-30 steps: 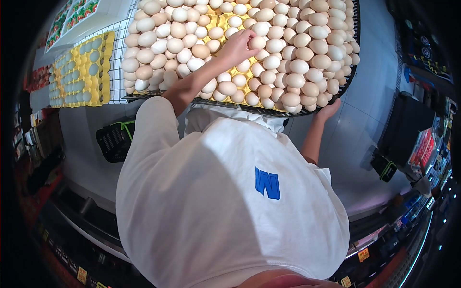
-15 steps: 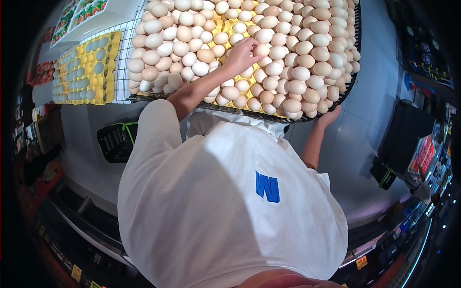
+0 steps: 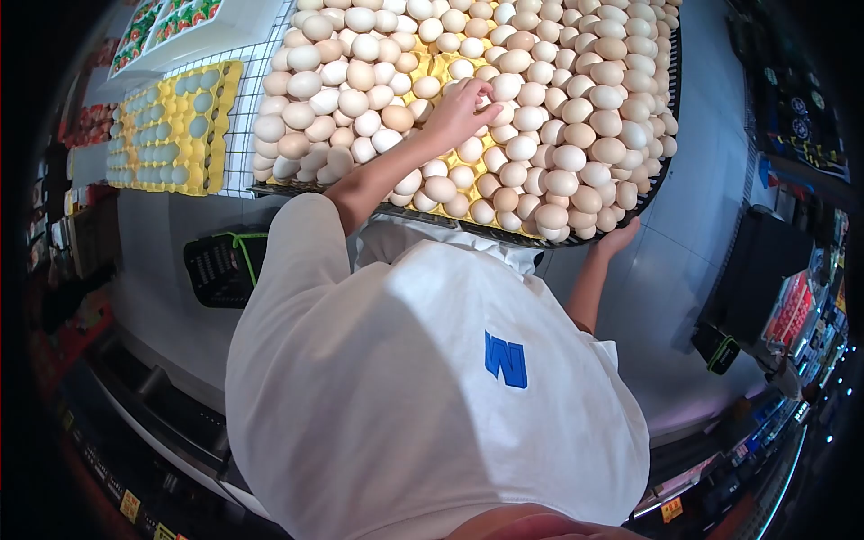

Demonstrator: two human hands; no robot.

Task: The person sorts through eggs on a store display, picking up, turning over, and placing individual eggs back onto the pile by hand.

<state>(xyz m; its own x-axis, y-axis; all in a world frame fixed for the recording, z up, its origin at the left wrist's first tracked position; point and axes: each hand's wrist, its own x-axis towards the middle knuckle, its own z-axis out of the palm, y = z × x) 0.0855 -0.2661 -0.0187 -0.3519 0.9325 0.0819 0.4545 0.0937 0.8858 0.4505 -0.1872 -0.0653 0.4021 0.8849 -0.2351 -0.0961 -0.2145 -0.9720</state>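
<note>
My left hand [image 3: 463, 112] reaches over a heap of eggs, its thumb and index finger apart. A pale egg [image 3: 502, 114] lies at the thumb tip, partly covered by it. I cannot see anything lifted in the fingers. Brown and cream eggs [image 3: 569, 158] are piled on both sides, with a yellow egg tray [image 3: 440, 69] showing between them. They lie in a black basket [image 3: 677, 99] with a slatted rim. At its near right corner my right hand [image 3: 618, 236] is cupped against the rim, fingers partly hidden.
Left of the heap, a yellow tray of bluish eggs [image 3: 155, 130] leans by a wire grid [image 3: 241, 112]. A white box [image 3: 171, 31] of printed packs stands behind it. A black shopping basket [image 3: 220, 270] is on the floor at left. Shelving lines the right side.
The view has shifted, so the eggs appear lower and slightly right. My left thumb and index finger have spread apart, drawing off the pale egg. My right hand stays at the basket corner.
</note>
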